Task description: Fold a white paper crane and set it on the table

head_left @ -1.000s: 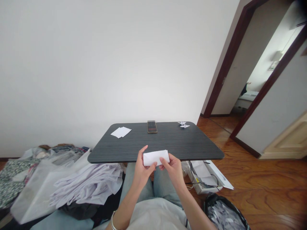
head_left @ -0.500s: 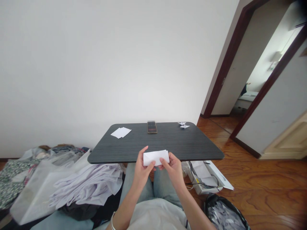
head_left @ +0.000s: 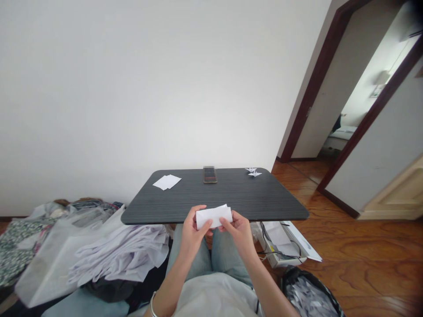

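In the head view, the left hand [head_left: 191, 231] pinches one end of a folded white paper [head_left: 213, 216], and the right hand [head_left: 238, 229] grips the other; both thumbs press on the face toward the person. The paper is in the air at the middle of the near edge of the dark table [head_left: 211, 198], and its layers look uneven along the upper right. Fingers behind it are mostly hidden, so I cannot tell how firmly they back it.

The likeliest fault is a skewed crease: with layers out of line and no flat surface under them, thumb pressure could fix the fold crooked. Uneven pull between the hands could also slide one layer over another or wrinkle the paper. If either pinch slackens, it could slip off the near edge onto the lap.

Loose white sheets [head_left: 167, 182] lie by the far left corner, where a draught could shift them. Two small folded paper figures [head_left: 254, 174] sit close to the far right corner; a bump to the table could tip them over the edge. A dark, phone-like object [head_left: 209, 175] stands at the middle of the far edge.
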A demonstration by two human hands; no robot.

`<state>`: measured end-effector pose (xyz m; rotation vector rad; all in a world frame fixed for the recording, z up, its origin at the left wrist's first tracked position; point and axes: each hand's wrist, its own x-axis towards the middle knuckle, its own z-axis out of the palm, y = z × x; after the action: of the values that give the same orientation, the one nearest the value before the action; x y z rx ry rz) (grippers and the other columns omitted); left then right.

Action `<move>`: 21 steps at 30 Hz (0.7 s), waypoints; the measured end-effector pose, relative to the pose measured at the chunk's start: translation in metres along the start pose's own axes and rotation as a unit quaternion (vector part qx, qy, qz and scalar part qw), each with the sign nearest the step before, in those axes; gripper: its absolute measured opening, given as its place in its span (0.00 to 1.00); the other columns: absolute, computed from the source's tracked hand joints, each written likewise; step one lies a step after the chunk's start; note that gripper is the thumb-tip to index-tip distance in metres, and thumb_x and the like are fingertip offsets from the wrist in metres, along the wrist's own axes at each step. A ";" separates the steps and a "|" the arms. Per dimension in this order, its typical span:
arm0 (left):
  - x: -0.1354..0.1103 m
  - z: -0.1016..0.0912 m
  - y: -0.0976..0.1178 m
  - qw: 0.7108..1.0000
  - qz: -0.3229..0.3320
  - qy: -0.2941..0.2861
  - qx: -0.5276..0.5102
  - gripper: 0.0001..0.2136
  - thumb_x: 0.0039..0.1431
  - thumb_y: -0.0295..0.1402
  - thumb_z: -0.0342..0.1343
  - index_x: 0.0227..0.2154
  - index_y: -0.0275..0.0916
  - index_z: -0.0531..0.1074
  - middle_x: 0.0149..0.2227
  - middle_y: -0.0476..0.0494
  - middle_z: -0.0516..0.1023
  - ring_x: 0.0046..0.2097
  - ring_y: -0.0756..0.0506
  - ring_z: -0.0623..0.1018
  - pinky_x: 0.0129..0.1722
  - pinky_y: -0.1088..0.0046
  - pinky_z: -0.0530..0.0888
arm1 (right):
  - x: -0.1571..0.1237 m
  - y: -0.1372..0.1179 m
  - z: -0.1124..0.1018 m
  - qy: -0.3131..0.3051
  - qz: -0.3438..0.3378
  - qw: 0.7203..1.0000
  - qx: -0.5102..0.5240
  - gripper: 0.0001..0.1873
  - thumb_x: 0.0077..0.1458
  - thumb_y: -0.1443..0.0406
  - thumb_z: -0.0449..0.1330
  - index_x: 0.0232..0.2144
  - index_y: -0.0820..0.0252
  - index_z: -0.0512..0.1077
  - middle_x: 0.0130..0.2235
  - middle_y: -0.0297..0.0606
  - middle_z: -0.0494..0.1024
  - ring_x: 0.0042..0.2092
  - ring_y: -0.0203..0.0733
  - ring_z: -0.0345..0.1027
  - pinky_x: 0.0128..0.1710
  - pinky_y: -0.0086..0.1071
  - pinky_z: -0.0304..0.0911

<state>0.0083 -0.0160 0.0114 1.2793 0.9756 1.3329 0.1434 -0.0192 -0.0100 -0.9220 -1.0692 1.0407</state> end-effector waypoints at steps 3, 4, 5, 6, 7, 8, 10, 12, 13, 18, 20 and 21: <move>-0.001 0.001 0.000 1.000 -0.001 -0.004 0.013 0.20 0.45 0.34 0.60 0.42 0.38 0.64 0.32 0.48 0.69 0.29 0.49 0.74 0.22 0.76 0.74 | 0.001 0.001 -0.001 0.007 0.002 1.000 -0.007 0.12 0.43 0.59 0.64 0.25 0.63 0.71 0.21 0.33 0.72 0.22 0.35 0.64 0.22 0.27 0.61; 0.000 0.001 -0.001 1.000 -0.003 -0.005 0.014 0.20 0.45 0.34 0.60 0.42 0.38 0.64 0.33 0.48 0.69 0.30 0.49 0.73 0.23 0.75 0.75 | 0.001 0.002 -0.001 0.008 0.002 1.000 -0.009 0.12 0.43 0.59 0.64 0.25 0.63 0.71 0.20 0.32 0.72 0.21 0.35 0.64 0.22 0.27 0.61; 0.000 0.002 -0.002 1.000 -0.005 -0.006 0.013 0.20 0.45 0.34 0.60 0.42 0.38 0.64 0.34 0.47 0.69 0.30 0.49 0.73 0.24 0.74 0.75 | 0.001 0.002 -0.001 0.007 0.003 1.000 -0.010 0.12 0.43 0.59 0.64 0.25 0.63 0.71 0.20 0.32 0.72 0.21 0.35 0.64 0.22 0.27 0.60; 0.000 0.002 -0.002 1.000 -0.008 -0.006 0.010 0.20 0.44 0.34 0.60 0.42 0.38 0.64 0.34 0.47 0.69 0.31 0.49 0.73 0.25 0.73 0.76 | 0.001 0.002 -0.001 0.006 0.004 1.000 -0.011 0.12 0.43 0.59 0.64 0.24 0.63 0.70 0.20 0.32 0.72 0.21 0.35 0.63 0.22 0.27 0.60; 0.001 0.002 -0.003 1.000 -0.009 -0.006 0.006 0.19 0.44 0.33 0.60 0.41 0.38 0.65 0.35 0.47 0.69 0.32 0.48 0.73 0.27 0.73 0.76 | 0.001 0.002 -0.001 0.005 0.005 1.000 -0.010 0.12 0.43 0.59 0.64 0.24 0.63 0.70 0.20 0.32 0.71 0.21 0.34 0.63 0.21 0.27 0.60; 0.001 0.002 -0.003 1.000 -0.008 -0.004 0.003 0.19 0.44 0.33 0.60 0.41 0.38 0.65 0.34 0.47 0.70 0.32 0.48 0.73 0.29 0.72 0.75 | 0.001 0.002 -0.001 0.004 0.005 1.000 -0.010 0.12 0.43 0.59 0.64 0.23 0.63 0.70 0.20 0.31 0.71 0.21 0.34 0.63 0.21 0.27 0.60; 0.002 0.002 -0.002 1.000 0.003 0.001 0.010 0.19 0.43 0.31 0.60 0.41 0.37 0.66 0.34 0.48 0.70 0.32 0.49 0.72 0.30 0.74 0.73 | 0.001 0.002 -0.001 0.005 0.004 1.000 -0.011 0.12 0.43 0.60 0.64 0.23 0.63 0.69 0.19 0.31 0.71 0.21 0.34 0.62 0.21 0.26 0.59; 0.001 0.002 -0.001 0.999 0.015 0.005 0.029 0.20 0.43 0.30 0.61 0.42 0.37 0.66 0.33 0.48 0.71 0.31 0.49 0.72 0.30 0.76 0.71 | 0.001 0.002 -0.001 0.007 0.002 1.000 -0.017 0.12 0.43 0.60 0.64 0.22 0.63 0.69 0.19 0.31 0.70 0.21 0.34 0.62 0.21 0.26 0.59; 0.001 0.001 0.000 0.999 0.019 0.004 0.038 0.20 0.43 0.29 0.61 0.42 0.36 0.66 0.32 0.47 0.72 0.31 0.50 0.72 0.30 0.77 0.70 | 0.001 0.002 -0.001 0.007 0.001 1.000 -0.020 0.12 0.44 0.60 0.64 0.22 0.63 0.69 0.19 0.31 0.70 0.21 0.34 0.62 0.21 0.27 0.59; 0.001 0.002 0.003 0.999 0.010 -0.006 0.034 0.23 0.42 0.28 0.60 0.45 0.37 0.65 0.33 0.47 0.72 0.31 0.50 0.71 0.30 0.78 0.68 | 0.001 0.002 -0.001 0.013 0.002 1.000 -0.028 0.13 0.43 0.59 0.64 0.21 0.63 0.68 0.19 0.31 0.71 0.20 0.35 0.63 0.21 0.27 0.58; 0.001 0.002 0.004 1.000 0.004 -0.008 0.026 0.24 0.42 0.27 0.60 0.46 0.37 0.64 0.33 0.47 0.72 0.31 0.50 0.71 0.30 0.78 0.68 | 0.001 0.002 -0.001 0.017 0.003 0.999 -0.027 0.13 0.42 0.59 0.64 0.21 0.62 0.68 0.18 0.31 0.71 0.20 0.35 0.63 0.21 0.27 0.58; 0.000 0.003 0.004 1.000 0.001 -0.009 0.021 0.25 0.41 0.27 0.61 0.46 0.37 0.64 0.33 0.47 0.72 0.31 0.50 0.72 0.30 0.78 0.68 | 0.001 0.002 -0.001 0.018 0.003 0.999 -0.026 0.13 0.42 0.59 0.64 0.21 0.62 0.68 0.18 0.31 0.71 0.20 0.35 0.63 0.21 0.27 0.58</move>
<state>0.0105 -0.0166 0.0156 1.3232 0.9941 1.3063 0.1443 -0.0180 -0.0119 -0.9832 -1.0685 1.0024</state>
